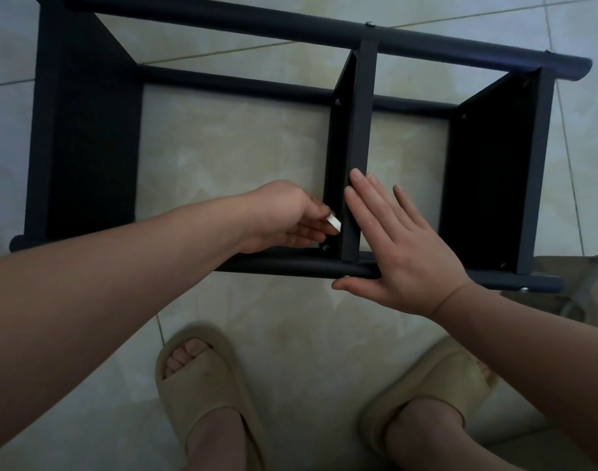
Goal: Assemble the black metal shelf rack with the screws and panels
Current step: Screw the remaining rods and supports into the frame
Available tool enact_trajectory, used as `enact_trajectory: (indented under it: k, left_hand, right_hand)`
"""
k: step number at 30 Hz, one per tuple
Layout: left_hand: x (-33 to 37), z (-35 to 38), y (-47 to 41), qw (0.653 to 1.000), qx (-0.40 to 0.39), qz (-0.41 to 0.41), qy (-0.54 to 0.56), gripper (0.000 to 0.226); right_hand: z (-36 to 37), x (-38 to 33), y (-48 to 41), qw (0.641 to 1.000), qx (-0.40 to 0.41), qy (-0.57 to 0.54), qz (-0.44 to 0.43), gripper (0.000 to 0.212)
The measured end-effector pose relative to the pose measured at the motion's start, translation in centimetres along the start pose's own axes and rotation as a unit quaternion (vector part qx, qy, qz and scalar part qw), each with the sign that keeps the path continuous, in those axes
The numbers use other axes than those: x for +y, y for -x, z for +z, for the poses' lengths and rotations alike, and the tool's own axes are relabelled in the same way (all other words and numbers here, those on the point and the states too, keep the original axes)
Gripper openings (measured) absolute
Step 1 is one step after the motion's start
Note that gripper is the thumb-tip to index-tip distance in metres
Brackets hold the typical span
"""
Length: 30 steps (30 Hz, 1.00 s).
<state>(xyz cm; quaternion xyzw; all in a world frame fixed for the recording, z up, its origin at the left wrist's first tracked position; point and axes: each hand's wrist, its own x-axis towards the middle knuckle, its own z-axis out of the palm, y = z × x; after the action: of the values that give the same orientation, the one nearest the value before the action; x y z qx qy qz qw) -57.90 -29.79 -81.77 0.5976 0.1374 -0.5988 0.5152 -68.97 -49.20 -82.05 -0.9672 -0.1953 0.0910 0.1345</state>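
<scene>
Pale tiled floor (pixel 243 147). Shelf rack (pixel 290 25) lies on its side, long axis left–right; upper left corner cut off. Left hand (pixel 284 215) pinches small white piece (pixel 334 223), identity unclear. Right hand (pixel 403 253) flat, fingers straight, against middle panel (pixel 360 113).

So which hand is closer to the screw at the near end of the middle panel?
Left. The left hand, pinching a small white piece, sits just above the screw; the right hand lies flat beyond the middle panel.
</scene>
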Motion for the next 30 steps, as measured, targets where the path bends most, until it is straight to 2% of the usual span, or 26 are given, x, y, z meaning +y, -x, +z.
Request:
enact_trajectory:
  k: [21, 30]
  left_hand:
    - [-0.7, -1.2, 1.4, 0.979, -0.029, 0.055, -0.192, 0.015]
    - [-0.8, -1.1, 1.8, 0.969, -0.032, 0.078, -0.231, 0.015]
  right_hand:
    - [-0.1, -0.1, 0.0, 1.000, -0.003, -0.001, 0.002, 0.106]
    - [-0.2, -0.1, 0.0, 1.000, -0.005, 0.000, 0.002, 0.105]
